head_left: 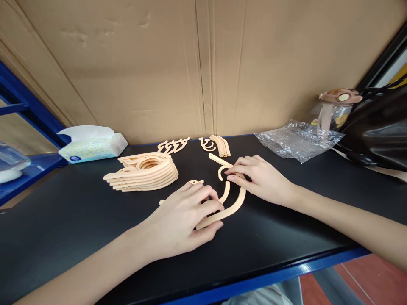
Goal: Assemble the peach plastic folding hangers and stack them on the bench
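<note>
Curved cream plastic pieces (237, 206) lie on the black table between my hands. My left hand (187, 218) rests over their left part, thumb and fingers bent around a curved piece; its palm hides some of them. My right hand (260, 176) has its fingertips closed at the upper part, beside a small hook piece (221, 173). A straight cream arm (219, 160) sticks out beyond the right fingers. To the left stands a stack of cream curved pieces (146, 173). At the back lie several small hooks (173, 145), more hooks (207, 145) and a few narrow arms (221, 146).
A tissue pack (92, 146) sits at the back left beside a blue frame (32, 101). Crumpled clear plastic (295, 140), a bottle (337, 112) and a black bag (378, 127) are at the right. Cardboard (143, 67) stands behind the table (63, 237).
</note>
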`<state>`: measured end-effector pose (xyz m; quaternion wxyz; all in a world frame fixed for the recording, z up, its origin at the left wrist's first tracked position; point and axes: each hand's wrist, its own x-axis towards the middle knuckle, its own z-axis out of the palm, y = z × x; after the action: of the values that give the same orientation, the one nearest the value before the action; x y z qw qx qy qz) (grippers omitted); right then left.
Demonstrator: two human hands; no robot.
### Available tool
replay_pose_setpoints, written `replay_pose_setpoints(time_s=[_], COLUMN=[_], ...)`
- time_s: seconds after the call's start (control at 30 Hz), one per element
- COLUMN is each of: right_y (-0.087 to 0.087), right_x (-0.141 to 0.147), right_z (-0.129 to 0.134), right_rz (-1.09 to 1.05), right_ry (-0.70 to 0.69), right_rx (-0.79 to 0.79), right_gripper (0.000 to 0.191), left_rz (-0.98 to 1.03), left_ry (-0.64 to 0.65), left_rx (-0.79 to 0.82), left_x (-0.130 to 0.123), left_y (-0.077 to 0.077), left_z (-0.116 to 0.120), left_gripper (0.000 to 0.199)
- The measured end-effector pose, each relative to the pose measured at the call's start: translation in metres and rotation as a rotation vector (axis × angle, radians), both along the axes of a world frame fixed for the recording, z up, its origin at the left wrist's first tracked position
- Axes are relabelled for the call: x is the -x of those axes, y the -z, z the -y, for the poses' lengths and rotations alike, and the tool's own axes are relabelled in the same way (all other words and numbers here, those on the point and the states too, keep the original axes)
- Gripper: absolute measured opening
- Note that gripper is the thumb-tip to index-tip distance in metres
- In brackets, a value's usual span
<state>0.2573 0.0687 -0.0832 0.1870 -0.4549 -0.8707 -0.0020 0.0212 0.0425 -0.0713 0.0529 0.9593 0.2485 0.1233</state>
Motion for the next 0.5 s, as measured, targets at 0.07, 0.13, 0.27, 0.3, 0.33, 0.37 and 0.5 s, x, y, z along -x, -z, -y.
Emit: replay_pose_setpoints(time_s=[0.07,0.13,0.27,0.3,0.33,0.37,0.5], right_y=[0.0002,0.0001,-0.0009,-0.0010,-0.0011,-0.0011,-0.0005], right_x=[0.0002,0.0006,0.0015,0.0018,0.0020,0.0021,0.0017], right_z=[0.0001,0.0002,0.0004,0.0004,0.0003,0.0003,0.0010], right_rz=[0.009,0.018,0.025,0.025,0.023,0.021,0.014], right_ry=[-0.012,-0.031,-0.041,-0.040,-0.039,-0.039,-0.077], right_rx=[0.006,0.016,0.025,0.024,0.023,0.021,0.028], right_gripper=[0.030,0.029,0.028,0.028,0.027,0.027,0.025], left_rz=[-0.001,-0.005,-0.025,-0.033,-0.042,-0.049,-0.060], left_ry=[-0.005,0.002,0.040,0.044,0.045,0.043,0.039], left_rx=[-0.004,-0.015,-0.038,-0.042,-0.047,-0.047,-0.028], left_x=[-0.0009,-0.0009,0.0006,0.0009,0.0012,0.0012,0.0001], left_y=[-0.0001,0.0001,0.0007,0.0008,0.0008,0.0009,0.0019], left_z=[-0.0005,-0.0013,-0.0017,-0.0014,-0.0010,-0.0008,-0.0008], left_gripper=[0.013,0.011,0.017,0.020,0.022,0.024,0.026])
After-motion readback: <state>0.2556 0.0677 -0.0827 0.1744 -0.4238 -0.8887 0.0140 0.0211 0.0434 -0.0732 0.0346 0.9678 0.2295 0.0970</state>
